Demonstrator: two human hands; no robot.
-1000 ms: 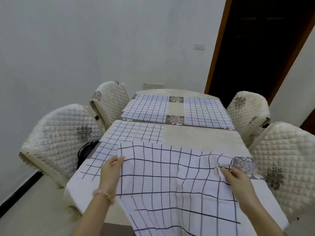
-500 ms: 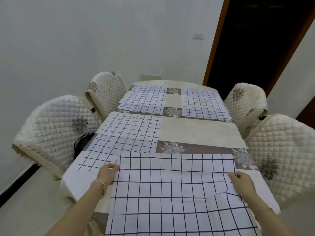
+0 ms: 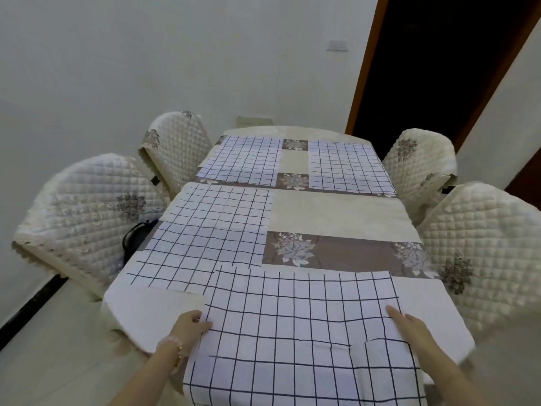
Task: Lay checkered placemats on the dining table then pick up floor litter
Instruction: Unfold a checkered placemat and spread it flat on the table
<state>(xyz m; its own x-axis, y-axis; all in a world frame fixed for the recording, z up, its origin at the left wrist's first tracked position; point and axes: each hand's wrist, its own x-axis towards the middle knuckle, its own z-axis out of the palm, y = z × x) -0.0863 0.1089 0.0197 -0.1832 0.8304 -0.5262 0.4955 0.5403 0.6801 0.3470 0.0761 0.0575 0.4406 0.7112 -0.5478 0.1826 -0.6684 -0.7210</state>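
Note:
A white placemat with a dark grid [image 3: 298, 323] lies on the near end of the dining table [image 3: 336, 215], its lower part hanging over the front edge. My left hand [image 3: 190, 325] grips its left edge and my right hand [image 3: 407, 325] rests on its right edge. Its far left corner overlaps a second checkered placemat [image 3: 207, 230] spread on the left middle of the table. Two more checkered placemats [image 3: 243, 159] [image 3: 348, 168] lie side by side at the far end.
Four quilted cream chairs flank the table: two on the left [image 3: 85, 212] [image 3: 175, 145], two on the right [image 3: 421, 162] [image 3: 483, 247]. A black bag [image 3: 137, 238] sits on the near left chair. A dark doorway [image 3: 439, 63] opens behind the table.
The near placemat came down from my raised hands onto the table and was drawn toward me, uncovering the floral band of the tablecloth. My hands slid back along its side edges.

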